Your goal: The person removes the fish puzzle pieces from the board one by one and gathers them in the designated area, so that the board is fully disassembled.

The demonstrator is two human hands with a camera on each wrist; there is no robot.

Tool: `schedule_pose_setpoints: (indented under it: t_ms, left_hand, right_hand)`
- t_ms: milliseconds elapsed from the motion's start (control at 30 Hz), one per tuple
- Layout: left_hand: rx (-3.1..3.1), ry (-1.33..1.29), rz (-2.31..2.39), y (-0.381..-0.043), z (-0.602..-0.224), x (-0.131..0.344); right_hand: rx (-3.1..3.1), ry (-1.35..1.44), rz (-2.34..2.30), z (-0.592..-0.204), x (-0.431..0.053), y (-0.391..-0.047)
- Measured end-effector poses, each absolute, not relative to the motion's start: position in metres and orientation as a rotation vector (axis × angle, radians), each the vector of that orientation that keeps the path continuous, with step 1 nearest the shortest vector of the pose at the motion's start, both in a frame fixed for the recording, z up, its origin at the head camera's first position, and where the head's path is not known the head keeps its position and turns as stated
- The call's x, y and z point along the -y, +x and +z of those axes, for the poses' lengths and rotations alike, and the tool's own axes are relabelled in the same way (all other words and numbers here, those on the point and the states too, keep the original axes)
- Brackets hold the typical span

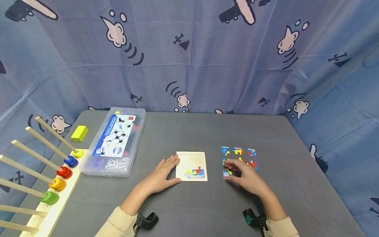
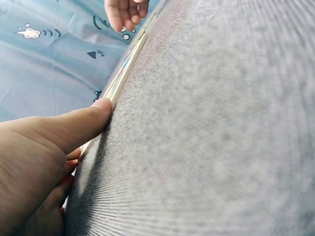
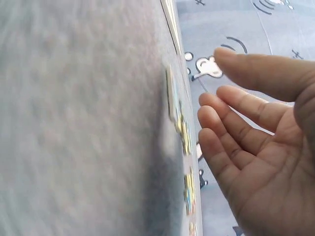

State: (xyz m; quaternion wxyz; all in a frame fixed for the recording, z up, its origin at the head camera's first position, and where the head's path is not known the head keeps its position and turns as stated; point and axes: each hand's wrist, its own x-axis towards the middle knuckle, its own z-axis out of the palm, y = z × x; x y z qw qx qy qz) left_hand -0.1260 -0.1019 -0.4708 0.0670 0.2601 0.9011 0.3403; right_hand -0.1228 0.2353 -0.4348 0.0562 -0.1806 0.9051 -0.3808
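Observation:
My left hand (image 1: 162, 174) lies at the left side of a square wooden puzzle board (image 1: 189, 159), fingertips at its edge and thumb at the near left corner. In the left wrist view the thumb touches the board's rim (image 2: 125, 66). Joined colourful jigsaw pieces (image 1: 195, 173) fill the near part of the board. To the right, my right hand (image 1: 248, 177) hovers over loose jigsaw pieces laid in rows, fingers loosely bent with nothing between them. A near-left piece (image 1: 227, 173) sits by its fingertips; the hand partly covers others. The right wrist view shows pieces (image 3: 172, 93) flat on the table.
A clear plastic case (image 1: 134, 144) with a molecule label stands to the left. Beside it are a yellow block (image 1: 79, 133) and a wooden peg rack (image 1: 68, 184) with coloured rings. A patterned blue curtain (image 1: 207, 79) hangs behind the grey table (image 1: 281, 148).

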Motion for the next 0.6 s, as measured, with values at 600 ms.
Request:
schedule_pose_setpoints:
  t_ms: [600]
  left_hand:
    - [-2.71,0.781,1.027,-0.124,-0.466,0.101]
  right_hand:
    - [-2.616,-0.852,-1.121,-0.433,-0.178,-0.127]
